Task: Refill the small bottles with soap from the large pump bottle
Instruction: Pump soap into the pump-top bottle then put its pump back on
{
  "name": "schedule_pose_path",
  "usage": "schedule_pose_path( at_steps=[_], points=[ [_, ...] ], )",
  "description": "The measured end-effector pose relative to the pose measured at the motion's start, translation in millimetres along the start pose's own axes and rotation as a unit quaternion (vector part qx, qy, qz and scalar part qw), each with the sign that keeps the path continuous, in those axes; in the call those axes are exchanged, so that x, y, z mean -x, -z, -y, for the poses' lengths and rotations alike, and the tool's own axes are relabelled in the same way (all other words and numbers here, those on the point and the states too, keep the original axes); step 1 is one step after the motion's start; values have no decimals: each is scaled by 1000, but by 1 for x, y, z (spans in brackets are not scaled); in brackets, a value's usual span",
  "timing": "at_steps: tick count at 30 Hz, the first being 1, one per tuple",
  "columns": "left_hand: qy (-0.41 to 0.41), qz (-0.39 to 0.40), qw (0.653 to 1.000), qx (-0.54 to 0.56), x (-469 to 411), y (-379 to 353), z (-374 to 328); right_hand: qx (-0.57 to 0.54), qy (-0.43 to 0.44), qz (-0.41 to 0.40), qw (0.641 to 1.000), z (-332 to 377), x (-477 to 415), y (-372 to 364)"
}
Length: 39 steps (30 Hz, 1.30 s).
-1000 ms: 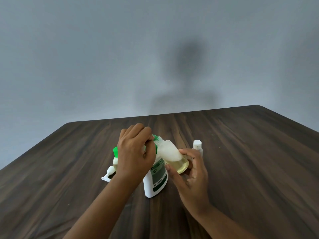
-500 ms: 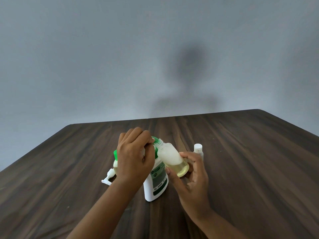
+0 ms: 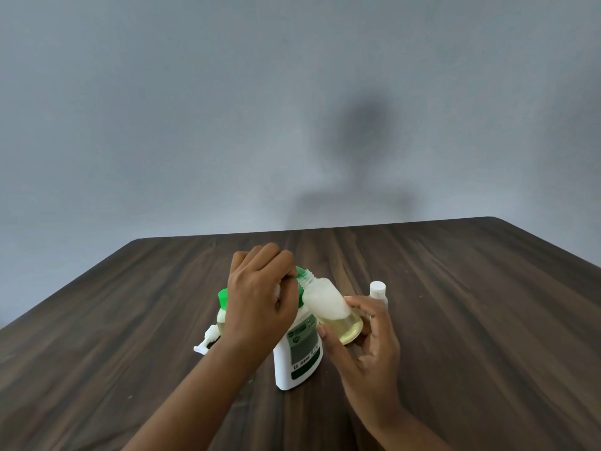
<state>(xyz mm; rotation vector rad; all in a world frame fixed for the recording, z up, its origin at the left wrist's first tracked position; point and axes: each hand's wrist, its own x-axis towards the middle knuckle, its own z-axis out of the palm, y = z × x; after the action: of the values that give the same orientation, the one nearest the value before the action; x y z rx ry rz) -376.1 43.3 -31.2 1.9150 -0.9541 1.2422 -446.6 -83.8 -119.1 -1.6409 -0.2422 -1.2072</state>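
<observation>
A large white pump bottle point(image 3: 299, 349) with a green label stands on the dark wooden table point(image 3: 471, 320). My left hand point(image 3: 260, 301) is closed over its green pump head, hiding most of it. My right hand point(image 3: 364, 340) holds a small clear bottle point(image 3: 331, 310), tilted with its open neck against the pump nozzle; yellowish soap pools at its lower end. Another small bottle with a green cap point(image 3: 222, 307) stands behind my left wrist, partly hidden. A small white-capped bottle point(image 3: 378, 292) stands just beyond my right hand.
A white pump-style cap point(image 3: 206, 341) lies on the table left of the large bottle. The table's far edge meets a plain grey wall point(image 3: 227, 125), and its right corner slopes away at the right.
Both hands and the bottles hold nearly the same pose. The left hand has shifted slightly on the pump head, and the view has tilted a little.
</observation>
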Motion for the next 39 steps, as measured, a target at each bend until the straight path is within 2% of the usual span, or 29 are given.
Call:
schedule_pose_path(
  at_steps=[8, 14, 20, 25, 30, 39],
  points=[
    [18, -9, 1000, 3, 11, -4, -3, 21, 2, 0, 1000, -3, 3, 1],
    [-11, 7, 1000, -7, -2, 1, 0, 9, 6, -5, 1000, 0, -1, 0],
    [43, -42, 998, 11, 11, -9, -7, 11, -8, 1, 1000, -2, 3, 0],
    [37, -42, 998, 7, 13, -9, -5, 19, -5, 5, 1000, -4, 4, 1],
    [-4, -26, 1000, -15, 0, -4, -1, 17, -2, 3, 1000, -2, 2, 0],
    [18, -47, 999, 5, 14, -11, -5, 16, -10, 6, 1000, -3, 4, 0]
  ],
)
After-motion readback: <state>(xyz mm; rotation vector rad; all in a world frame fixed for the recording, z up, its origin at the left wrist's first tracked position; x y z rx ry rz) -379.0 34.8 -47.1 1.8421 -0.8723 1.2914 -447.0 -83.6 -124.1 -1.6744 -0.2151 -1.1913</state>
